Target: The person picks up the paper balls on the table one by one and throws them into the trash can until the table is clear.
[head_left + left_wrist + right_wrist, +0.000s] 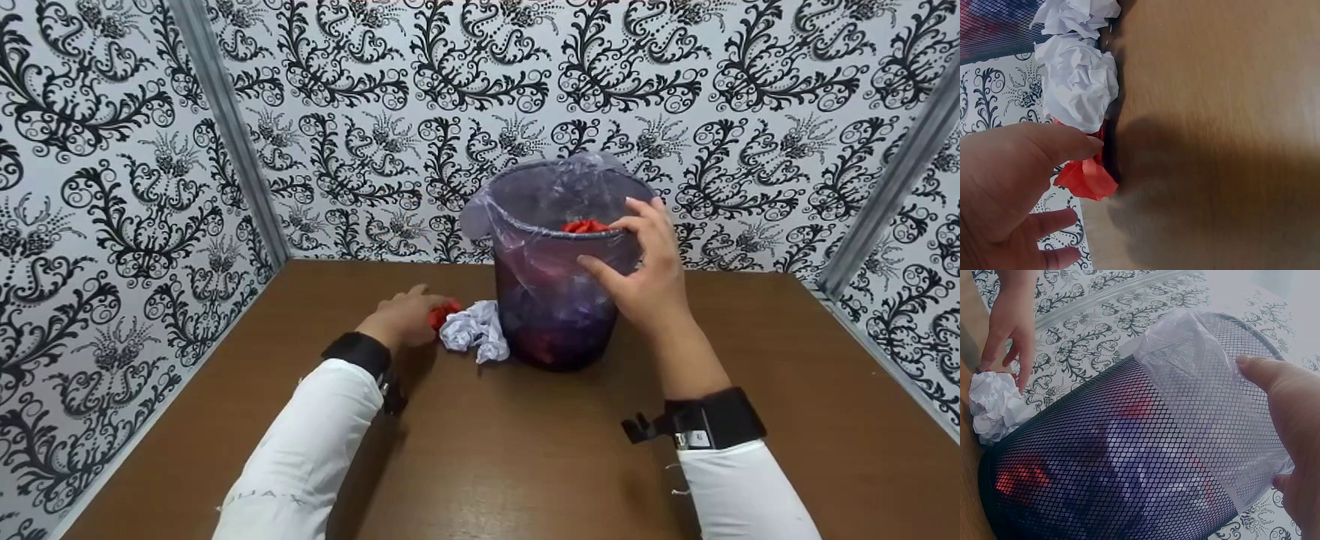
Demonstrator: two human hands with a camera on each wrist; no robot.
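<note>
A black mesh wastebasket [559, 315], lined with a translucent plastic bag [1207, 399], stands upright on the table. Crumpled red paper [583, 226] shows above its near rim. My right hand [654, 262] holds the basket's right side at the rim, thumb on the outside over the bag. To the left of the basket, my left hand [405, 315] pinches a crumpled red paper [1088, 179]. Its thumb lies across that paper; the index finger is hidden in the left wrist view. Crumpled white paper balls [1079, 81] lie between the left hand and the basket.
The brown wooden table [480, 450] runs up to patterned walls [480, 90] at the back and sides. Through the mesh, more red paper [1022, 479] and pale crumpled paper [1145, 467] show inside the basket.
</note>
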